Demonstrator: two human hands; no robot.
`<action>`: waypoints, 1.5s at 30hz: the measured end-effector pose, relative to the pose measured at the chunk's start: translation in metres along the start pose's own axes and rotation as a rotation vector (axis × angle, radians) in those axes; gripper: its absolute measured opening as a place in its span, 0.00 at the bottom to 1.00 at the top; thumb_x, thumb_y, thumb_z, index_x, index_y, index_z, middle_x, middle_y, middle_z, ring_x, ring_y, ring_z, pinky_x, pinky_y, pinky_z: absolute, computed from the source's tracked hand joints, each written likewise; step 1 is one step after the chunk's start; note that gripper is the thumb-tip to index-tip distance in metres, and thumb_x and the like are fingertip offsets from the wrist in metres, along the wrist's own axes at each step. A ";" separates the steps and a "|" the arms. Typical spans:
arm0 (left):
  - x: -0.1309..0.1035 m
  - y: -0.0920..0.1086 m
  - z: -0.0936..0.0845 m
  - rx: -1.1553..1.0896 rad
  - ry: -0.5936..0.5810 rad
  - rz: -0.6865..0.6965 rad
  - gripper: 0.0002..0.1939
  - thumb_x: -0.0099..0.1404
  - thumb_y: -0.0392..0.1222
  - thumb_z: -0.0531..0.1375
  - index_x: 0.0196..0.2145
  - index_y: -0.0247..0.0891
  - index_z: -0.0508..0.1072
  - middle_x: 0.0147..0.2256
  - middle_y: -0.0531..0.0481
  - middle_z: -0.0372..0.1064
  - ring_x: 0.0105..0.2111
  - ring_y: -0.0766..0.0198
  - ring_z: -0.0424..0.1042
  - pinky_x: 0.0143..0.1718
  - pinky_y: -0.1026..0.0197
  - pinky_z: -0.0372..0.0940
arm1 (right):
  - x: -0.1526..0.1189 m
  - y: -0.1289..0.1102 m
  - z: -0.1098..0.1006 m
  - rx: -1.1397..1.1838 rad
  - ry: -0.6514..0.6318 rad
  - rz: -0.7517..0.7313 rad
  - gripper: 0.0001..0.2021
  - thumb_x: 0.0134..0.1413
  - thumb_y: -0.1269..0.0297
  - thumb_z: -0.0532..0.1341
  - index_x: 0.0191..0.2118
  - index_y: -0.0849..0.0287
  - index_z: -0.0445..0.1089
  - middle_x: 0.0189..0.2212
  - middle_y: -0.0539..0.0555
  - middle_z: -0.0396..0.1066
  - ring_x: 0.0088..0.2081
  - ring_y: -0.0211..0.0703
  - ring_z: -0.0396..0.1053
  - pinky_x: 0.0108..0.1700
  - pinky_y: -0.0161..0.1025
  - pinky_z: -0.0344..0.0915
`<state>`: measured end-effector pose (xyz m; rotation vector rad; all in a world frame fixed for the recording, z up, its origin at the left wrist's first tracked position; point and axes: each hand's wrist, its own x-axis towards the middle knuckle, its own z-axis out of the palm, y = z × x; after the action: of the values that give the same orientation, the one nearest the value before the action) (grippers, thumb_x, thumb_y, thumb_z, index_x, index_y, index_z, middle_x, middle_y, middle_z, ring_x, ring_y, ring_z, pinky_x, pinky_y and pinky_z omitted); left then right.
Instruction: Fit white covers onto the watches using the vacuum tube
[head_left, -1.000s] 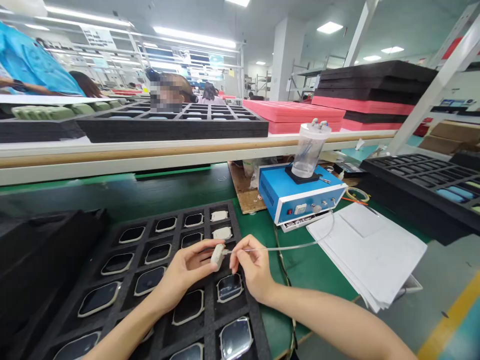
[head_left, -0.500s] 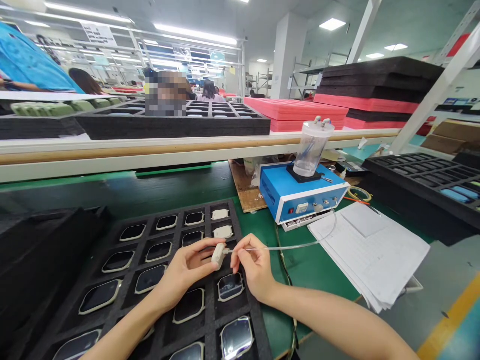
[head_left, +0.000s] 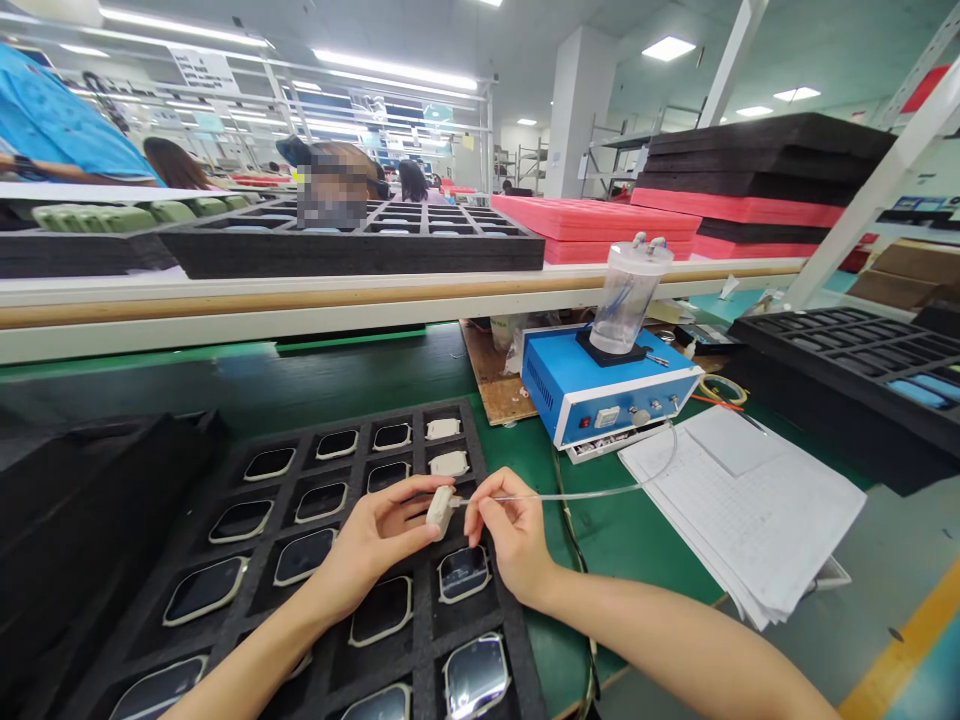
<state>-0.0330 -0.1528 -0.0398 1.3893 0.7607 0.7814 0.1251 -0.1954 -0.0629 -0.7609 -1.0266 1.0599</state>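
Between the thumb and fingers of my left hand [head_left: 375,535] is a pale watch case [head_left: 440,512], held on edge above the foam tray. My right hand [head_left: 510,535] pinches a thin clear tube [head_left: 577,495] close to its end. The tube's tip meets the side of the watch case; whether it is seated or only touching I cannot tell. From there the tube runs right to a blue machine [head_left: 615,385]. Below both hands lies a black foam tray [head_left: 427,640] with several watch cases in its pockets, most showing dark screens and two pale ones [head_left: 448,464] near the far right corner.
A clear canister [head_left: 628,300] stands on the blue machine. Papers [head_left: 720,520] lie right of the tube. Dark foam [head_left: 90,520] rises on the left, and a white shelf [head_left: 300,315] with trays crosses ahead. Another foam tray [head_left: 847,350] sits at right. Other people are beyond the shelf.
The view has shifted very slightly. Both hands keep the same hold on the watch case and tube.
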 end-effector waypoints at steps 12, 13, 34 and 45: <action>0.001 -0.001 0.001 -0.009 0.005 0.000 0.19 0.51 0.37 0.66 0.43 0.40 0.71 0.37 0.49 0.74 0.44 0.58 0.70 0.49 0.59 0.61 | 0.000 0.001 0.000 -0.009 -0.006 0.007 0.05 0.52 0.68 0.55 0.27 0.60 0.61 0.17 0.46 0.64 0.17 0.32 0.59 0.21 0.31 0.57; 0.001 -0.001 0.001 -0.008 0.004 0.000 0.19 0.51 0.37 0.66 0.43 0.40 0.71 0.37 0.49 0.75 0.44 0.58 0.70 0.49 0.59 0.61 | 0.000 0.001 0.000 -0.007 -0.005 0.008 0.05 0.52 0.68 0.54 0.27 0.60 0.61 0.17 0.46 0.64 0.17 0.32 0.59 0.21 0.31 0.57; 0.000 0.002 0.002 0.017 0.022 0.009 0.19 0.51 0.39 0.65 0.42 0.40 0.72 0.37 0.49 0.75 0.45 0.51 0.70 0.51 0.53 0.61 | -0.001 -0.001 0.001 -0.014 0.009 0.034 0.06 0.52 0.66 0.55 0.26 0.59 0.61 0.17 0.46 0.64 0.17 0.33 0.59 0.22 0.32 0.57; 0.001 0.000 0.001 -0.001 0.016 0.005 0.20 0.50 0.38 0.66 0.43 0.38 0.71 0.38 0.46 0.75 0.44 0.54 0.70 0.50 0.54 0.61 | -0.002 0.000 0.001 -0.014 0.001 0.030 0.05 0.51 0.67 0.55 0.26 0.59 0.61 0.16 0.46 0.64 0.16 0.32 0.59 0.21 0.32 0.58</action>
<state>-0.0316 -0.1527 -0.0394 1.3861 0.7700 0.7977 0.1239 -0.1970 -0.0626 -0.7899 -1.0256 1.0793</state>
